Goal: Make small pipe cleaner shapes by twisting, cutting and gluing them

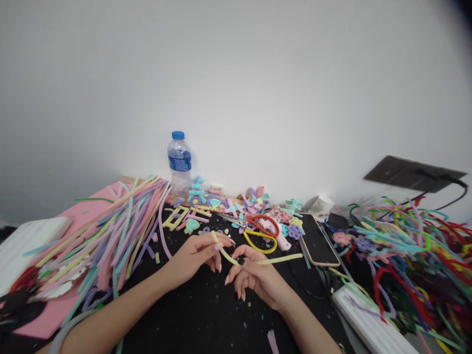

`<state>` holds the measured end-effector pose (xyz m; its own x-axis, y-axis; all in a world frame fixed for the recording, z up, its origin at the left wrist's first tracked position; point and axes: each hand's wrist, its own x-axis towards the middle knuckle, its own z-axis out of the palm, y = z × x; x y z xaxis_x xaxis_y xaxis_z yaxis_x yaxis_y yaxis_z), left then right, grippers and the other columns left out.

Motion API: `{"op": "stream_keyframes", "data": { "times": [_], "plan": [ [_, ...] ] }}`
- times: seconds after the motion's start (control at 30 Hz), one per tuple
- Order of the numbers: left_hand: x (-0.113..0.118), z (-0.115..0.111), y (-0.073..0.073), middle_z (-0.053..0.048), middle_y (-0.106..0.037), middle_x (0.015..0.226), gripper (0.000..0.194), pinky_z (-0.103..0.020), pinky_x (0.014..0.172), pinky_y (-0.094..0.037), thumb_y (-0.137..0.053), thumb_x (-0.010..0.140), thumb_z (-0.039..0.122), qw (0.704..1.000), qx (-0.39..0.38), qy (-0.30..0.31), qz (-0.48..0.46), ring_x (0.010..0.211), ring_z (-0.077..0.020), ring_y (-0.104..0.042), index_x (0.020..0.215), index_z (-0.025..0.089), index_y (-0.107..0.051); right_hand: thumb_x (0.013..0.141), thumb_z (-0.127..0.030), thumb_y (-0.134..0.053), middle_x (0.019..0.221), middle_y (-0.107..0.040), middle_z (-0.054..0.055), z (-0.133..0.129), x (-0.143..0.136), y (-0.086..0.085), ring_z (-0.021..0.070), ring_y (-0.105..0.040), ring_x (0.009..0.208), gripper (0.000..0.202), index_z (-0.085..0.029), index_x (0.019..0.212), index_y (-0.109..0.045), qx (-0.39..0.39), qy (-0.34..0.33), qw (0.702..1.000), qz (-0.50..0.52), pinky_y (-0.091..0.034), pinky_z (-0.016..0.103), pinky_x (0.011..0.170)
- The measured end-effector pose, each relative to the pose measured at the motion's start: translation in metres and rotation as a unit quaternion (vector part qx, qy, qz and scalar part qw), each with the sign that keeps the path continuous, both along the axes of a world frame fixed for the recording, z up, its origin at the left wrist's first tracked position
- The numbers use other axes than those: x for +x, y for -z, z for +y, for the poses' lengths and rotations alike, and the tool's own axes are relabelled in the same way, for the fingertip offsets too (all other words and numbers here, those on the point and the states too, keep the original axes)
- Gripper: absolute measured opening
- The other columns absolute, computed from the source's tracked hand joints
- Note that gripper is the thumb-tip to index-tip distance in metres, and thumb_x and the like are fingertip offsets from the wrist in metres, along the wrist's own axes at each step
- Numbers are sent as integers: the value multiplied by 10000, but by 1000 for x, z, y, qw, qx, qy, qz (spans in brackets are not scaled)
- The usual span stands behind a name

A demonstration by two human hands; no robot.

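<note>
A pale yellow pipe cleaner (283, 259) runs between my two hands over the black tabletop, curved in its middle and straight toward the right. My left hand (199, 250) pinches it near its left end. Thumb and fingers of my right hand (254, 275) close on it farther along, and its free end sticks out to the right. Just beyond my hands lie scissors (263, 233) with one red and one yellow handle. Small shaped pipe cleaner pieces (191, 225) in pastel colours are spread around them.
A heap of pastel pipe cleaners (125, 231) covers a pink sheet (33, 314) at left. A water bottle (179, 164) stands against the wall. A phone (319, 241), a paper cup (321, 207) and a multicoloured pipe cleaner pile (405, 246) are at right, below a wall socket (409, 173).
</note>
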<state>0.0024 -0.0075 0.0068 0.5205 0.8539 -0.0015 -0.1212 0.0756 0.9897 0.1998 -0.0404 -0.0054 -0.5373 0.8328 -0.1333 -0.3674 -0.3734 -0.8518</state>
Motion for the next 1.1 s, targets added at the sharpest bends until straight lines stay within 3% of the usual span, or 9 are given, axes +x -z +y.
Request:
{"op": "stream_keyframes", "data": {
  "times": [0.1,0.23,0.4,0.57,0.73,0.87,0.97,1.1],
  "plan": [
    [0,-2,1,-23,-629,641,270,-217,561,-467,-572,853,384,996,-60,25,-60,555,-106,-583,831,130,-663,790,-355,-647,653,-708,72,0,-1,0,94,-575,409,235,-156,819,-525,15,46,998,-26,-423,162,397],
    [2,-4,3,-22,-624,596,279,-220,551,-471,-630,813,376,989,-116,58,-69,537,-106,-578,714,116,-643,745,-331,-704,565,-681,33,0,-1,0,76,-529,378,257,-154,687,-526,32,101,993,-58,-412,159,388],
    [4,-5,0,-4,-624,536,267,-195,469,-438,-680,761,369,990,-115,85,17,431,-82,-530,693,117,-621,729,-309,-726,560,-679,29,1,-1,4,84,-538,386,246,-143,688,-549,56,104,990,-78,-423,172,389],
    [4,-5,-5,16,-598,514,308,-184,461,-440,-674,761,381,988,-137,77,-5,442,-82,-541,633,139,-532,745,-305,-713,577,-681,25,0,0,4,78,-537,391,235,-147,694,-547,60,101,990,-73,-428,174,396],
    [3,-4,3,36,-517,431,357,-167,386,-389,-636,780,376,987,-133,94,6,404,-93,-537,554,155,-470,737,-296,-708,539,-667,15,-3,-3,-1,83,-534,377,243,-156,643,-533,67,97,989,-90,-417,176,384],
    [1,-5,9,33,-536,401,361,-151,335,-325,-618,781,336,986,-114,109,56,325,-68,-461,529,167,-423,712,-260,-718,523,-664,7,-5,-6,1,86,-540,374,220,-158,634,-539,59,75,989,-111,-422,181,388],
    [2,-6,9,34,-539,397,351,-150,340,-320,-615,781,330,986,-107,112,69,320,-65,-450,530,163,-436,685,-248,-735,507,-660,0,-5,-6,2,85,-534,362,212,-157,631,-550,73,103,982,-139,-417,181,381],
    [5,-6,2,11,-586,490,335,-181,420,-407,-601,804,396,990,-104,85,37,395,-80,-509,606,145,-500,686,-275,-733,504,-659,-4,-1,-4,0,82,-520,353,207,-161,633,-569,105,170,964,-178,-413,189,382]
  ]
}}
